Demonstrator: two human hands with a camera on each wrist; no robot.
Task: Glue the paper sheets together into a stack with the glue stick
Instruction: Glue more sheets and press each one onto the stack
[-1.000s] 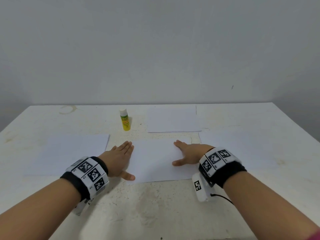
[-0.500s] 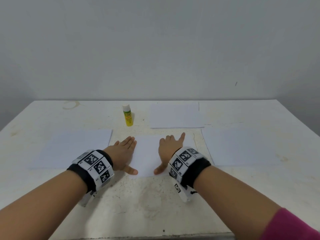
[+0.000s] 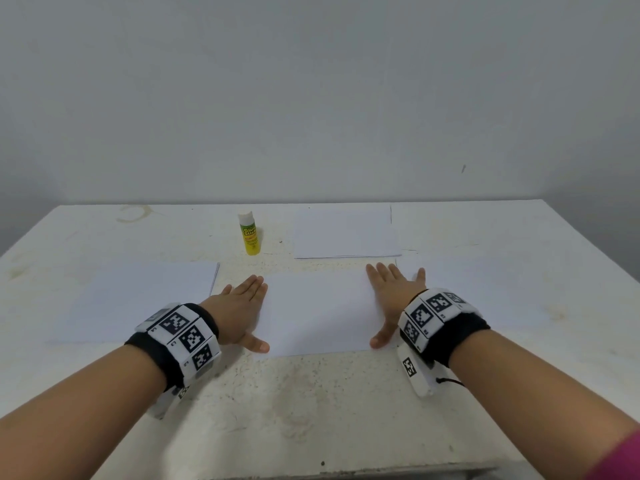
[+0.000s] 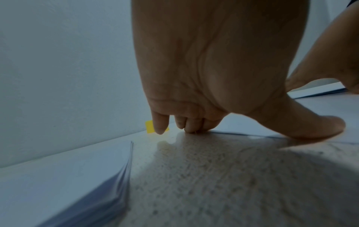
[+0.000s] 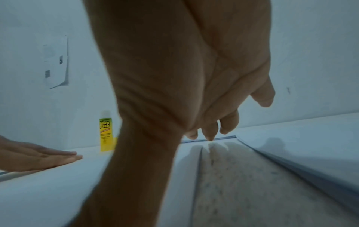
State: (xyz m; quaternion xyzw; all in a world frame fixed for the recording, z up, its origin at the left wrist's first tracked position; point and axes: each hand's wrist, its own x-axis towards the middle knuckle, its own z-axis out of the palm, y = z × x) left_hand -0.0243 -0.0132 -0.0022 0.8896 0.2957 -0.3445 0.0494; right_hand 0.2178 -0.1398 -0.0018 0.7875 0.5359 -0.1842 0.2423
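Head view: left hand (image 3: 239,306) and right hand (image 3: 391,292) flat, fingers straight, on centre sheet's (image 3: 318,313) side edges, glue stick (image 3: 249,233) upright near counter's (image 3: 311,410) far edge, right wrist view alone shows label text.

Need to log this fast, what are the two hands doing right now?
Left hand: open, flat on the left edge of the middle sheet, holding nothing.
Right hand: open, flat on its right edge, holding nothing.

Your head camera looks forward and down over the tabletop (image 3: 311,403). Both wrist cameras sit low beneath your palms — facing the far wall — and share the glue stick (image 5: 106,132).
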